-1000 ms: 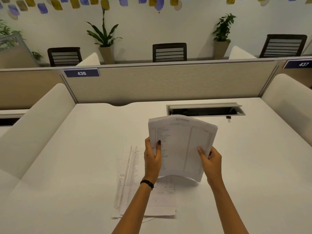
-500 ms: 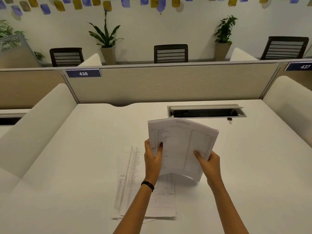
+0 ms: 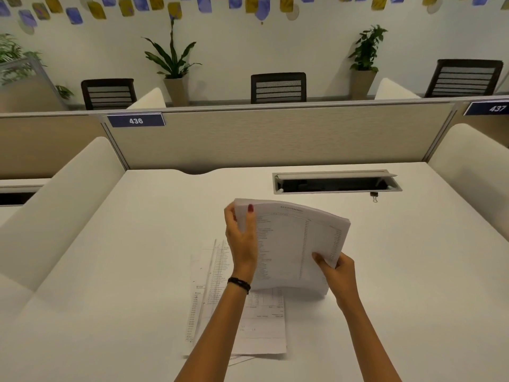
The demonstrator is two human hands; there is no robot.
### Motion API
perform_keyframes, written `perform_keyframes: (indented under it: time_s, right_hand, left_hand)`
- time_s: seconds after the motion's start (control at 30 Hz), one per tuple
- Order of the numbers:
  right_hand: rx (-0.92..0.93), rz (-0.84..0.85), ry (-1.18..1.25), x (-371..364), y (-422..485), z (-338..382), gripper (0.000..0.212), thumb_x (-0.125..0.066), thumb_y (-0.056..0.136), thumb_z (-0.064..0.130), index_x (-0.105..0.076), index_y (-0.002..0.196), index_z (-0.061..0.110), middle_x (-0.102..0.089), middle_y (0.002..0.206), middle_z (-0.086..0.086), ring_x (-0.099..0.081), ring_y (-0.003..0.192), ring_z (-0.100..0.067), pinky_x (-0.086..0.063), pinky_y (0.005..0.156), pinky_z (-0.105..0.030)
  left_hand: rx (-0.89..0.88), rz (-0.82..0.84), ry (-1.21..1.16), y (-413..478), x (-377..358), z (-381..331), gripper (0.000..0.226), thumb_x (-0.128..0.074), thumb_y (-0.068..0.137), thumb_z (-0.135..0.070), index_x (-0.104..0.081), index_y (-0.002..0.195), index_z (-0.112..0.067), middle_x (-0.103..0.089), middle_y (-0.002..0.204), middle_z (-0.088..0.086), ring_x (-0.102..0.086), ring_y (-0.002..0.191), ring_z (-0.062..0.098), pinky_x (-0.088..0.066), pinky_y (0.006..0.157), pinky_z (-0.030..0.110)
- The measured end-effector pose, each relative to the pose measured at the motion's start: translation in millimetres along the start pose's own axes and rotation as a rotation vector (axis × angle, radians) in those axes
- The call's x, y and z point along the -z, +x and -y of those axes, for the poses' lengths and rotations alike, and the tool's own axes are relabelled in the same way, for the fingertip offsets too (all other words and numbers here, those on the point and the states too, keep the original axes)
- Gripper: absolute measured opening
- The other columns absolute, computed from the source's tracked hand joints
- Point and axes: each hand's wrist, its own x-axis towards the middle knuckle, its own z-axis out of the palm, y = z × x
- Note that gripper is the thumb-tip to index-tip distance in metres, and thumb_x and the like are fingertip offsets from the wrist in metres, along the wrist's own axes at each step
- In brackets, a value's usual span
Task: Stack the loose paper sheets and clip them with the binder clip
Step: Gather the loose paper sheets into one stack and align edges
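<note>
Above desk (image 3: 413, 271): both hands' fingers (image 3: 249, 213) grip paper stack (image 3: 292, 244).

Single head-worn wide-angle view, facing forward and down, close over desk (image 3: 137, 271), toward partition (image 3: 275, 139).

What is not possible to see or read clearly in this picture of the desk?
Head view:
Print on the held stack: too small and blurred to read.
Sheets on the desk: partly covered by the left forearm and the stack; their number is unclear.
Binder clip: too small for detail.
Left hand and right hand: fingers behind the stack are hidden.
Cable slot: its inside is too dark.
</note>
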Motion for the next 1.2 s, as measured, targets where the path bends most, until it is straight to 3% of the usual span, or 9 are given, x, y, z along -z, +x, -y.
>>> perform_keyframes:
  time_s: [0.2, 0.33, 0.4, 0.5, 0.63, 0.77, 0.9, 1.07, 1.2]
  right_hand:
    - [0.004, -0.006, 0.016, 0, -1, -1, 0.006, -0.066, 0.082, 0.011, -0.064, 0.087, 0.012, -0.066, 0.088, -0.001, -0.062, 0.080, -0.019, -0.050, 0.063, -0.023]
    - [-0.008, 0.009, 0.017, 2, -1, -2, 0.007, -0.067, 0.081, 0.012, -0.064, 0.087, 0.014, -0.066, 0.087, 0.001, -0.062, 0.080, -0.018, -0.051, 0.064, -0.022]
    - [-0.012, 0.012, 0.012, 2, -1, -2, 0.010, -0.068, 0.081, 0.012, -0.064, 0.090, 0.013, -0.066, 0.088, 0.001, -0.062, 0.081, -0.016, -0.050, 0.063, -0.021]
    - [-0.023, 0.002, 0.015, 3, 0, -2, 0.007, -0.068, 0.081, 0.014, -0.064, 0.086, 0.015, -0.066, 0.087, 0.001, -0.062, 0.080, -0.018, -0.050, 0.062, -0.022]
    - [-0.027, -0.005, -0.007, 4, 1, -4, 0.014, -0.068, 0.081, 0.015, -0.063, 0.094, 0.010, -0.066, 0.092, -0.004, -0.062, 0.083, -0.021, -0.053, 0.066, -0.027]
    - [0.029, -0.040, -0.024, 3, -2, -5, 0.007, -0.064, 0.084, 0.016, -0.063, 0.089, 0.011, -0.066, 0.090, -0.003, -0.063, 0.081, -0.021, -0.052, 0.056, -0.016]
    - [0.078, -0.059, -0.017, 1, -4, 1, 0.003, -0.063, 0.085, 0.017, -0.063, 0.083, 0.017, -0.067, 0.085, 0.001, -0.063, 0.076, -0.016, -0.049, 0.054, -0.010]
    - [0.047, -0.013, -0.005, 5, -4, 2, 0.007, -0.059, 0.088, 0.024, -0.062, 0.094, 0.023, -0.068, 0.091, 0.004, -0.069, 0.071, -0.009, -0.055, 0.054, -0.018]
    - [0.008, -0.009, -0.037, 8, -3, -8, 0.017, -0.057, 0.089, 0.022, -0.059, 0.106, 0.020, -0.067, 0.102, -0.001, -0.069, 0.078, -0.014, -0.058, 0.059, -0.023]
  left_hand:
    - [0.087, -0.026, 0.124, 25, -11, -20, 0.022, -0.051, 0.089, -0.044, -0.047, 0.102, -0.026, -0.060, 0.088, 0.000, -0.063, 0.073, 0.017, -0.048, 0.053, 0.020]
    - [0.097, -0.038, 0.171, 23, -14, -21, 0.014, -0.054, 0.090, -0.034, -0.046, 0.100, -0.027, -0.057, 0.083, -0.008, -0.062, 0.073, 0.016, -0.048, 0.053, 0.019]
    - [0.096, -0.023, 0.133, 20, -14, -22, 0.019, -0.052, 0.089, -0.041, -0.045, 0.103, -0.030, -0.057, 0.084, -0.011, -0.063, 0.072, 0.015, -0.050, 0.052, 0.018]
    - [0.042, 0.072, 0.072, 13, -11, -17, 0.033, -0.046, 0.085, -0.051, -0.041, 0.110, -0.031, -0.059, 0.089, -0.015, -0.066, 0.072, 0.009, -0.050, 0.051, 0.012]
    - [0.043, 0.227, 0.086, 1, 2, 13, 0.028, -0.046, 0.088, -0.041, -0.038, 0.114, -0.035, -0.060, 0.100, -0.017, -0.066, 0.083, -0.001, -0.052, 0.055, 0.012]
    - [0.071, 0.242, 0.177, -14, 17, 46, 0.018, -0.045, 0.095, -0.025, -0.042, 0.107, -0.038, -0.060, 0.101, -0.013, -0.063, 0.084, -0.007, -0.051, 0.058, 0.007]
    - [0.083, 0.210, 0.226, -18, 25, 60, 0.020, -0.049, 0.092, -0.027, -0.049, 0.113, -0.027, -0.062, 0.100, -0.013, -0.064, 0.083, 0.004, -0.053, 0.062, 0.008]
    - [0.122, 0.209, 0.240, -12, 30, 64, 0.036, -0.055, 0.090, -0.028, -0.044, 0.124, -0.024, -0.064, 0.095, -0.009, -0.067, 0.079, 0.011, -0.057, 0.060, 0.016]
    - [0.188, 0.254, 0.330, -10, 34, 75, 0.036, -0.058, 0.089, -0.031, -0.045, 0.122, -0.025, -0.062, 0.085, -0.010, -0.063, 0.070, 0.006, -0.051, 0.053, 0.008]
